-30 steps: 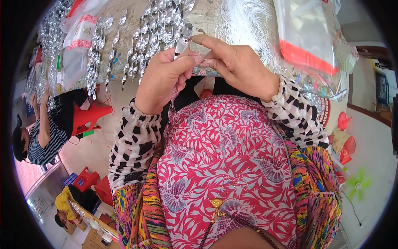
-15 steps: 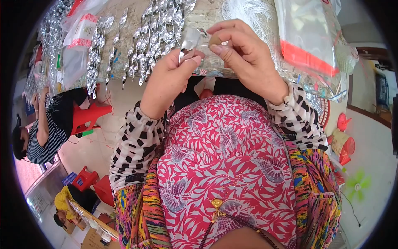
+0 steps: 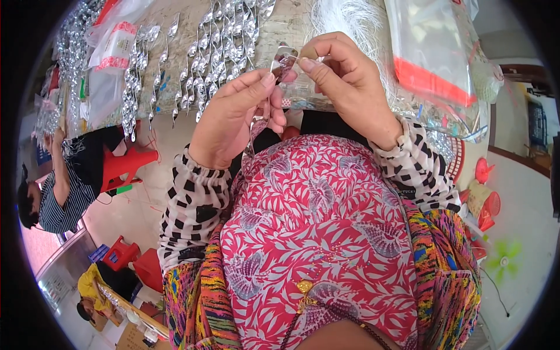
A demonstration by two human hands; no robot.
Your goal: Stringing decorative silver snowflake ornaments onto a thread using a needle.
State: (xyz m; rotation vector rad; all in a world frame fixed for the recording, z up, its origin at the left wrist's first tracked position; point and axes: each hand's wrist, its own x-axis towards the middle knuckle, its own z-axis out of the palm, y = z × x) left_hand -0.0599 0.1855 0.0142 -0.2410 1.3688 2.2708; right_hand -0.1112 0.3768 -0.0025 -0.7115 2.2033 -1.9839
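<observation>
A shiny silver twisted foil strip (image 3: 284, 61) is held over the table's near edge by my left hand (image 3: 230, 119), thumb and index finger pinching it. Its lower length trails down past the palm and curled fingers. At the strip's top end, my right hand (image 3: 353, 84) has thumb and index finger pressed together on what looks like a fine pale thread, though it is too thin to see well. Beyond the right hand, a bundle of white threads (image 3: 344, 26) lies on the table. Several silver spiral strips (image 3: 224, 52) lie in rows left of the hands.
Clear plastic bags with a red band (image 3: 434, 81) lie at the table's right. More bags (image 3: 108, 73) and a heap of silver strips (image 3: 76, 46) are at the left. A person in a striped shirt (image 3: 64, 201) sits by a red stool (image 3: 125, 166); another, in yellow (image 3: 90, 286), sits behind.
The foil strip has turned upright, and its lower part now hangs below my left palm. My left hand has shifted slightly down and opened its lower fingers. The right fingertips now pinch at the strip's end.
</observation>
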